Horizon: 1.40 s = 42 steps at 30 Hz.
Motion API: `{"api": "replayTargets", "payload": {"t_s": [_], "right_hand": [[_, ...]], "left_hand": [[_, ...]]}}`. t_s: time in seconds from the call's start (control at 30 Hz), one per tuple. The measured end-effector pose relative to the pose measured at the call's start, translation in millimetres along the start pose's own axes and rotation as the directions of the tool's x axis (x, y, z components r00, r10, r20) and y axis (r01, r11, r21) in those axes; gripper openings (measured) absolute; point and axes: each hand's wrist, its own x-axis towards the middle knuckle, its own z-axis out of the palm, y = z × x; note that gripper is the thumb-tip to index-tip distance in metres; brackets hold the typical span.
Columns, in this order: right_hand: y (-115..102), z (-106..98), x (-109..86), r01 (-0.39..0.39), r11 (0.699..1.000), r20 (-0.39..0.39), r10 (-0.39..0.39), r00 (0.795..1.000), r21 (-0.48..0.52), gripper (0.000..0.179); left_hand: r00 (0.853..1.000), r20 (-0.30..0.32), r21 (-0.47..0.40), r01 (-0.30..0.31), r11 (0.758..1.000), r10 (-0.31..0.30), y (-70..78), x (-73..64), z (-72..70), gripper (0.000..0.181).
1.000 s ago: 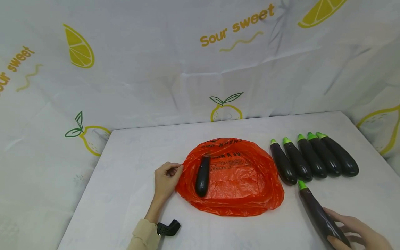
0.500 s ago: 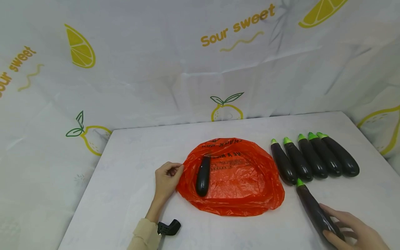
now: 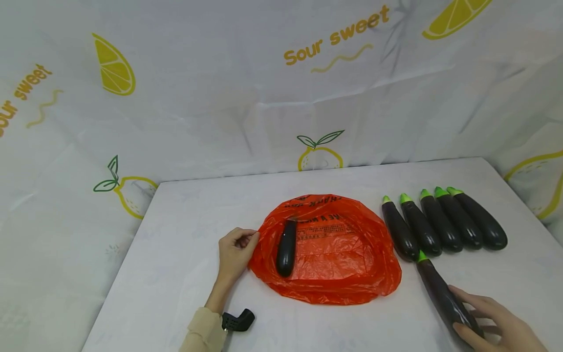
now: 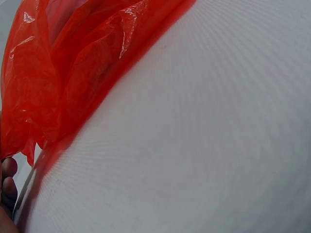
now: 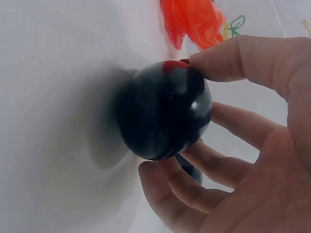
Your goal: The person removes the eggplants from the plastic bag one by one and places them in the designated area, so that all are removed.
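Observation:
At the front right, my right hand (image 3: pixel 499 320) grips a long dark eggplant (image 3: pixel 444 296) between thumb and fingers; its green stem end points away, up to the nearest eggplant of the row. The right wrist view shows the blunt round end of this eggplant (image 5: pixel 165 111) in the fingers. My left hand (image 3: pixel 236 249) pinches the left rim of a red plastic bag (image 3: pixel 334 291), which lies with its mouth spread wide. Inside the bag, at its left, one eggplant (image 3: pixel 287 248) lies lengthwise. In the left wrist view, only fingertips (image 4: pixel 8 167) show beside the bag.
Several eggplants (image 3: pixel 433 222) lie side by side at the back right, green stems away from me. A black wrist device (image 3: pixel 237 320) sits by the left sleeve. The white table (image 3: pixel 189 215) ends at a hanging lemon-print cloth (image 3: pixel 211 98).
My right hand has shifted slightly left and away from me with the eggplant, mostly in the first half second. The left hand and the bag stay in place.

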Motion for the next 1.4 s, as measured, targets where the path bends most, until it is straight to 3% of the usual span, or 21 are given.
{"api": "replayTargets", "payload": {"t_s": [0.2,0.37,0.6,0.93,1.2,1.4], "right_hand": [[-1.1,-1.2,-1.0,0.020,1.000,-0.017,-0.020,1.000,0.002,0.086],[-7.3,-5.4,-5.2,0.057,0.998,-0.087,-0.057,0.995,-0.009,0.083],[-24.0,-14.4,-9.4,0.011,1.000,-0.148,-0.010,0.989,0.007,0.082],[-53.3,-24.0,-10.1,0.011,0.999,-0.235,-0.001,0.972,0.041,0.074],[-65.4,-21.5,-8.8,0.131,0.988,-0.350,-0.095,0.932,0.082,0.061],[-75.4,-17.5,-7.8,0.240,0.964,-0.392,-0.179,0.902,0.112,0.051]], "left_hand": [[1.000,0.001,-0.001,-0.003,1.000,0.003,-1.7,-0.1,0.5,0.007],[1.000,-0.002,-0.002,-0.006,1.000,0.006,-1.3,0.5,0.5,0.006],[1.000,-0.001,0.006,-0.011,1.000,0.011,-1.6,1.2,0.3,0.004],[1.000,0.002,0.016,-0.015,1.000,0.014,-1.8,0.8,0.1,0.002],[1.000,0.005,0.007,-0.003,1.000,0.003,-1.4,0.8,-0.3,0.005],[1.000,0.006,0.017,0.011,1.000,-0.011,-0.2,1.2,0.0,0.006]]}}
